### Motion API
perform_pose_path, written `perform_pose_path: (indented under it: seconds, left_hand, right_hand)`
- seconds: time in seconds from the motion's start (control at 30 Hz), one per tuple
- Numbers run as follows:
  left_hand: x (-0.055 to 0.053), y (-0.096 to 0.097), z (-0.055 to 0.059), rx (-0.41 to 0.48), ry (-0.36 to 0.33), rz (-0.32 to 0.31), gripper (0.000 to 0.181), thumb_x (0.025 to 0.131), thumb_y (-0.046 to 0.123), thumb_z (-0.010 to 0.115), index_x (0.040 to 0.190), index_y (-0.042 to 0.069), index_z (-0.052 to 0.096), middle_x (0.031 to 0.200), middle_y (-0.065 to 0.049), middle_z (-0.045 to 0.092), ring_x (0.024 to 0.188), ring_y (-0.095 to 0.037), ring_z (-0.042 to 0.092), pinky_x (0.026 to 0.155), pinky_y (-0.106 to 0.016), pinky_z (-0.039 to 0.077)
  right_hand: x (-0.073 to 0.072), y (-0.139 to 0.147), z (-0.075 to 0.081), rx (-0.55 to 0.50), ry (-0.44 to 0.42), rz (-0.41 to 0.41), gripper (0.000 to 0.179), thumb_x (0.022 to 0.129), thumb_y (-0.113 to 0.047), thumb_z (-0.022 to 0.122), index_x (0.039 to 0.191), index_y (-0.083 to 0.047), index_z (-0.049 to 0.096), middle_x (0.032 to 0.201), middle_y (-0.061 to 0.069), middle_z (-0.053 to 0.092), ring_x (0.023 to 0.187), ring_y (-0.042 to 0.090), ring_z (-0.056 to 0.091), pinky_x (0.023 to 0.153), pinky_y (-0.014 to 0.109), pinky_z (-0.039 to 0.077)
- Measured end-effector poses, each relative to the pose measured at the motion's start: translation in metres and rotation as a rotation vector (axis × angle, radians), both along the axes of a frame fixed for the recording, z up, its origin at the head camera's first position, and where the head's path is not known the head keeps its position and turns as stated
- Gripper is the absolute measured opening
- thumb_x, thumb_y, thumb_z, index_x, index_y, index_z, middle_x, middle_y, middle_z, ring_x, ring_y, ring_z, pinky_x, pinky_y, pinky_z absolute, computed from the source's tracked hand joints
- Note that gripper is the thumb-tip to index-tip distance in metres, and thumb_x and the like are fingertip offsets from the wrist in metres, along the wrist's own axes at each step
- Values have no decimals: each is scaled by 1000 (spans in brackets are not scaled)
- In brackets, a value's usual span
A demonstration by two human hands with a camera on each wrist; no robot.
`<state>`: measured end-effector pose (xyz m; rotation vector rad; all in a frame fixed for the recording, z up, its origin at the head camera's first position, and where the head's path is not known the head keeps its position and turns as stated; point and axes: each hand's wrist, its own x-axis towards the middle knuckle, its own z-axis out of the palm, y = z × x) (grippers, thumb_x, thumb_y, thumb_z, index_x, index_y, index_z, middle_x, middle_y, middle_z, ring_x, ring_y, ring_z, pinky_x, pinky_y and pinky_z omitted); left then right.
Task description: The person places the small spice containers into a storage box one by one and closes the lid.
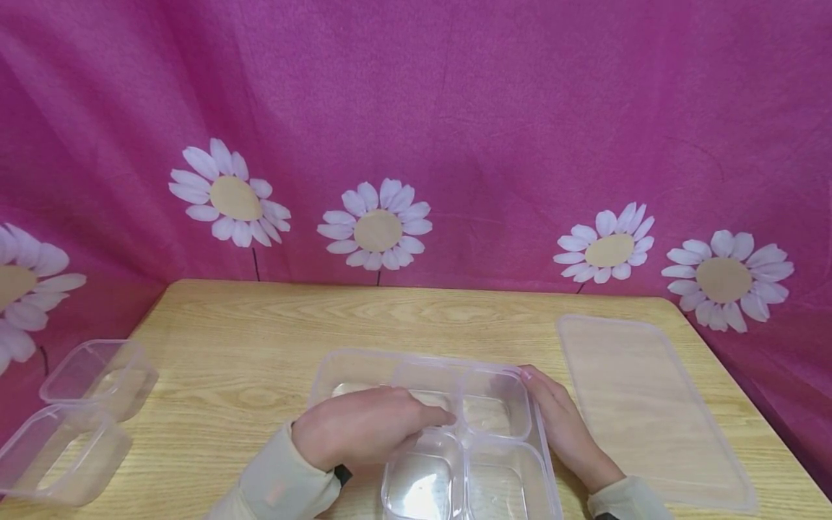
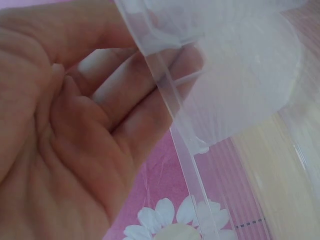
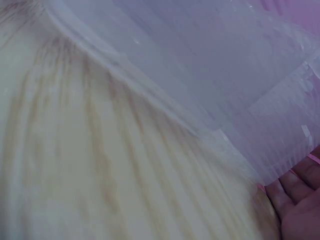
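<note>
At lower centre of the head view, a large box [image 1: 351, 365] stands on the wood-grain table [image 1: 260, 347], with four small containers [image 1: 497, 406] nested side by side in its middle and right portions. Your left hand [image 1: 370, 426] partly hides the remaining left portion. At lower left of the frame lie one outlying container [image 1: 104, 379] and, just below it, a second outlying container [image 1: 71, 455]. The work appears partway along: four pieces are inside, two outside, and the flat lid [image 1: 656, 412] lies off at lower right.

Your left index finger stretches to the rims where the containers meet; the others bend near a clear wall, though you cannot tell whether they pinch it. Your right hand [image 1: 564, 426] rests along the box's right side, fingers extended and close together, clasping nothing.

Note the materials: thin, glossy, transparent plastic with rounded corners for box and containers; a cloudier, thin rounded rectangle for the lid; and, behind, softly creased magenta cloth [image 1: 455, 108] printed with white daisies [image 1: 377, 230].
</note>
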<state>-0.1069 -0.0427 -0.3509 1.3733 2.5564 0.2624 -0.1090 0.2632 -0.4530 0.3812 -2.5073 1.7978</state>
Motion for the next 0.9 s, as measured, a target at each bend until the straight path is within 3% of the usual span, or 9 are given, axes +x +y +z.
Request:
perform_pose_path:
  seconds: [0.1, 0.27, 0.43, 0.83, 0.9]
  left_hand:
    - [0, 1, 0, 1, -11, -6, 49, 101, 8, 59, 142, 35, 61, 97, 13, 75, 86, 1, 64, 85, -19, 54]
    - [-1, 2, 0, 35, 11, -25, 39, 100, 12, 65, 134, 31, 67, 119, 16, 74, 99, 2, 68, 89, -19, 54]
    - [-2, 1, 1, 74, 48, -61, 20, 100, 11, 65, 113, 25, 69, 89, 13, 65, 79, 0, 58, 77, -16, 50]
    - [-3, 0, 3, 80, 72, -40, 9, 101, 15, 63, 104, 22, 66, 70, 10, 50, 69, -4, 54, 70, -18, 46]
    - [-2, -1, 4, 83, 72, -33, 9, 101, 15, 63, 106, 22, 66, 73, 10, 54, 70, -3, 55, 71, -19, 47]
  right_hand:
    - [0, 0, 0, -5, 2, 6, 51, 115, -33, 25, 130, 0, 61, 116, -3, 68, 108, 4, 66, 97, 18, 52]
    - [-1, 0, 0, -9, -3, -2, 51, 115, -33, 26, 128, 1, 61, 115, -2, 69, 106, 4, 67, 96, 18, 53]
    - [-1, -1, 2, -11, 3, -3, 52, 115, -33, 26, 129, 3, 61, 118, -2, 69, 112, 2, 66, 100, 13, 49]
    - [-1, -1, 1, 0, -17, -24, 53, 114, -36, 27, 130, 1, 62, 118, -2, 69, 111, 2, 66, 99, 14, 50]
    - [-1, -1, 1, 4, -17, -28, 53, 114, -36, 27, 130, 0, 62, 119, -1, 70, 111, 2, 66, 100, 14, 50]
